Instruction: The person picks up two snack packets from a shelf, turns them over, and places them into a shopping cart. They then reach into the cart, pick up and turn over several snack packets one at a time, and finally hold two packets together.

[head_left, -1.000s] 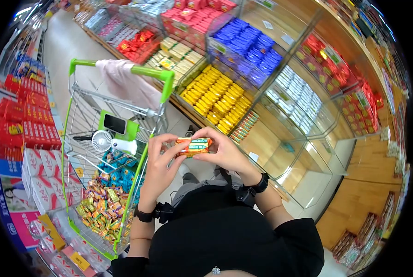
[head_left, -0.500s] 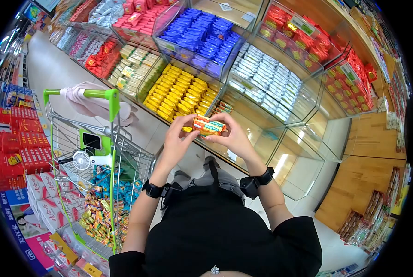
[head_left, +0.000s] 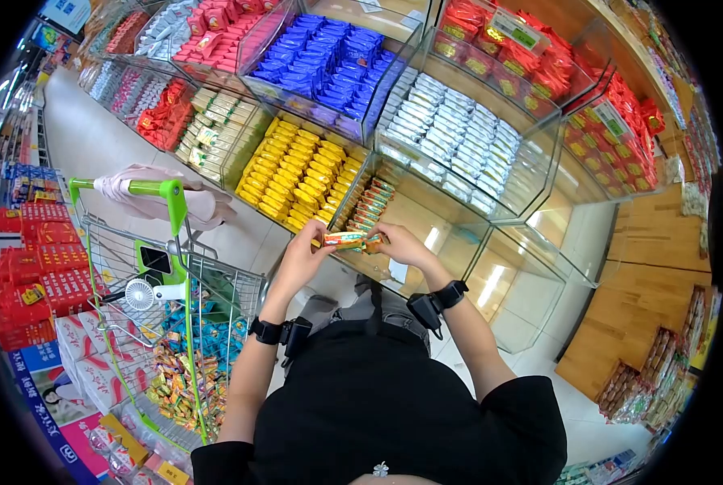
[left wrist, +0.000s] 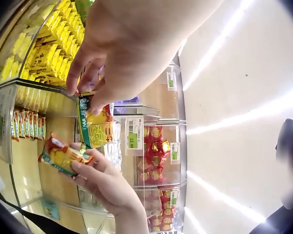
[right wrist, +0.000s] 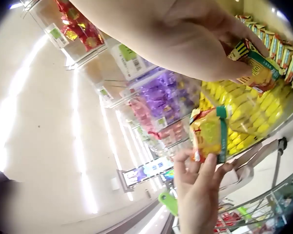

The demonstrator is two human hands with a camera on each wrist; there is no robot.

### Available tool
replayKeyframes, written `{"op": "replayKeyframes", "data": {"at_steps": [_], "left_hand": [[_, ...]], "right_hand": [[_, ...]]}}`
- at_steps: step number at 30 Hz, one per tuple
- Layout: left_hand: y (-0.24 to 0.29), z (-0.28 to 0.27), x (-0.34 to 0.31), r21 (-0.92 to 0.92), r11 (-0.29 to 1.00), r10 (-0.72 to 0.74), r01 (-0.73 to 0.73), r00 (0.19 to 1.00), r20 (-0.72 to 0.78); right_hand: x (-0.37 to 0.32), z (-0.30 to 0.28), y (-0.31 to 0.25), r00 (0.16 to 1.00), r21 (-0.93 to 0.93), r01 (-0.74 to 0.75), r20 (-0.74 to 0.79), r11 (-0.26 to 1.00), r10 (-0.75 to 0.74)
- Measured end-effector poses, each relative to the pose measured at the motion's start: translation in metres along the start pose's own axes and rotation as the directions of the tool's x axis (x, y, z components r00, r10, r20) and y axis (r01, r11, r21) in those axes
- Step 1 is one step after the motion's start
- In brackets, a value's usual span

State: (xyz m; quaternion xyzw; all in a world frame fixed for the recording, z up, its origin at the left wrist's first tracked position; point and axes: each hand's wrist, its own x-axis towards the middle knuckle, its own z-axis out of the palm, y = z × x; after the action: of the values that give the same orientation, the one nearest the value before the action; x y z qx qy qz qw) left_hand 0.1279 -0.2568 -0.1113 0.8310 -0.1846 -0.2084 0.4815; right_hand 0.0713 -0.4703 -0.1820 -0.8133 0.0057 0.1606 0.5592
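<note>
Both hands are raised in front of the body, just short of the low shelf bins. My left hand [head_left: 301, 263] pinches the edge of a small orange, yellow and green snack packet [left wrist: 96, 129]. A similar packet [right wrist: 258, 70] is between the thumb and fingers of my right hand [head_left: 408, 249]. The left wrist view shows the two packets apart, the right one [left wrist: 61, 157] tilted. Just beyond the hands, a row of look-alike packets [head_left: 370, 202] stands along one side of a clear bin [head_left: 426, 214].
Yellow packets [head_left: 297, 174], blue packets [head_left: 321, 65] and silver packets [head_left: 450, 133] fill neighbouring bins. At left stands a cart with a green handle [head_left: 139, 187], a draped pale cloth [head_left: 167, 187], a white fan [head_left: 141, 294] and many wrapped packets [head_left: 185, 376].
The packets, held close together before, have come apart, one in each hand. The head view has shifted, with the bins and cart further left in it and the matching row now in plain sight.
</note>
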Motion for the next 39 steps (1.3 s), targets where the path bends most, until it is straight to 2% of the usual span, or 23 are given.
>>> {"op": "replayKeyframes", "data": {"at_steps": [2,3,5,8,9,11,14,15,17,18,20,23,26,30,33,35,37,39], "left_hand": [[-0.005,0.0,0.001,0.022,1.0,-0.013,0.014,1.0,-0.004],[-0.008,0.001,0.001,0.042,0.999,-0.026,0.026,1.0,-0.008],[-0.015,0.001,0.001,0.04,0.998,-0.043,0.043,0.999,-0.009],[-0.015,-0.001,0.0,0.039,0.997,-0.066,0.067,0.998,-0.018],[-0.015,-0.002,-0.001,0.039,0.996,-0.075,0.076,0.997,-0.022],[-0.023,-0.002,-0.002,0.019,0.996,-0.088,0.089,0.995,-0.039],[-0.03,-0.008,-0.003,-0.008,0.994,-0.107,0.107,0.992,-0.061],[-0.028,-0.009,-0.004,-0.015,0.994,-0.113,0.112,0.991,-0.065],[-0.022,-0.013,-0.005,-0.002,0.993,-0.121,0.121,0.99,-0.078],[-0.019,-0.015,-0.006,0.011,0.993,-0.118,0.119,0.989,-0.088],[-0.023,-0.019,-0.009,-0.004,0.986,-0.165,0.165,0.984,-0.071],[-0.027,-0.025,-0.015,-0.02,0.973,-0.231,0.231,0.971,-0.059],[-0.031,-0.028,-0.02,-0.052,0.967,-0.251,0.248,0.965,-0.077],[-0.034,-0.031,-0.023,-0.114,0.966,-0.243,0.232,0.966,-0.093],[-0.037,-0.032,-0.022,-0.077,0.98,-0.188,0.181,0.976,-0.105],[-0.035,-0.034,-0.02,-0.083,0.97,-0.234,0.227,0.969,-0.084],[-0.033,-0.035,-0.019,-0.086,0.958,-0.278,0.272,0.958,-0.067],[-0.032,-0.034,-0.018,-0.085,0.979,-0.193,0.184,0.974,-0.117]], "right_hand": [[0.012,0.013,0.034,0.999,-0.147,-0.041,0.028,0.988,0.045],[0.015,0.015,0.04,0.998,-0.146,-0.04,0.033,0.988,0.046],[0.023,0.021,0.052,0.976,-0.044,-0.168,0.129,0.985,0.173],[0.029,0.041,0.077,0.97,-0.048,-0.222,0.088,0.974,0.225],[0.031,0.048,0.089,0.97,-0.049,-0.221,0.096,0.974,0.225],[0.035,0.06,0.117,0.988,-0.04,-0.102,0.116,0.994,0.106],[0.041,0.067,0.144,0.991,0.07,-0.098,0.096,0.993,0.091],[0.042,0.068,0.144,0.99,0.072,-0.1,0.104,0.992,0.092],[0.044,0.07,0.145,0.965,0.003,-0.25,0.076,0.968,0.249],[0.045,0.073,0.152,0.965,0.005,-0.25,0.084,0.968,0.248],[0.051,0.079,0.166,0.909,0.122,-0.406,0.153,0.906,0.387],[0.052,0.084,0.164,0.891,0.176,-0.453,0.108,0.874,0.44],[0.055,0.09,0.175,0.908,0.219,-0.417,0.048,0.882,0.417],[0.052,0.083,0.16,0.891,0.135,-0.454,0.093,0.881,0.445],[0.056,0.097,0.185,0.894,0.199,-0.446,0.054,0.873,0.445],[0.058,0.104,0.19,0.851,0.409,-0.489,0.031,0.77,0.524],[0.056,0.1,0.178,0.843,0.363,-0.521,0.082,0.772,0.531],[0.053,0.098,0.173,0.832,0.314,-0.551,0.13,0.773,0.54]]}}
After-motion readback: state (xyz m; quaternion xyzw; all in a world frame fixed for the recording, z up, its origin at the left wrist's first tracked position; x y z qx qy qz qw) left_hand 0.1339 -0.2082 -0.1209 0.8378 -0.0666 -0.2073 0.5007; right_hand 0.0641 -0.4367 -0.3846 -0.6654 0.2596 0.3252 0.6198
